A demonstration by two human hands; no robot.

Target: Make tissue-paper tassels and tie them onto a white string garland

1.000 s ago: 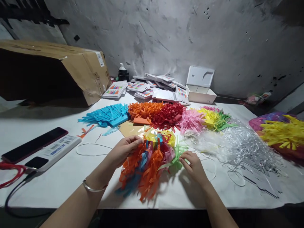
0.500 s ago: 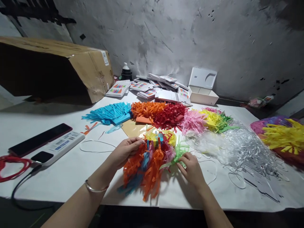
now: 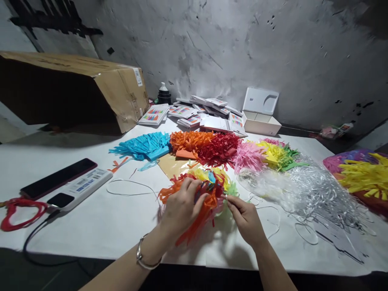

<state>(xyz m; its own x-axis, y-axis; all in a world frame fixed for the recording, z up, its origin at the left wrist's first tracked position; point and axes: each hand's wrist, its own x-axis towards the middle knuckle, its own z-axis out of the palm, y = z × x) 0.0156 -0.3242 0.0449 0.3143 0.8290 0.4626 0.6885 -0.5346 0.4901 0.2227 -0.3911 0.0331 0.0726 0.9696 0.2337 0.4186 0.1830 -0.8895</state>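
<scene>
A bunch of paper tassels (image 3: 197,222) in orange, red, yellow, blue and pale green lies on the white table in front of me. My left hand (image 3: 182,210) is closed over its left part, thumb and fingers curled around orange and red strips. At the right edge of the bunch, my right hand (image 3: 247,220) pinches a thin white bit that looks like string, beside the pale green tassel (image 3: 232,190). My left hand partly hides the orange strips.
Behind the bunch runs a row of fringed paper: blue (image 3: 139,145), orange (image 3: 189,141), red (image 3: 220,148), pink (image 3: 250,157), yellow (image 3: 272,153). Silver tinsel (image 3: 312,182) lies right. Phone (image 3: 59,178) and power bank (image 3: 81,190) lie left; carton (image 3: 124,97) and flat packs (image 3: 212,109) stand behind.
My left hand has moved right and over the tassels, covering more of them. My right hand has gone from the green strips to a pinch at the bunch's edge. The view has shifted slightly.
</scene>
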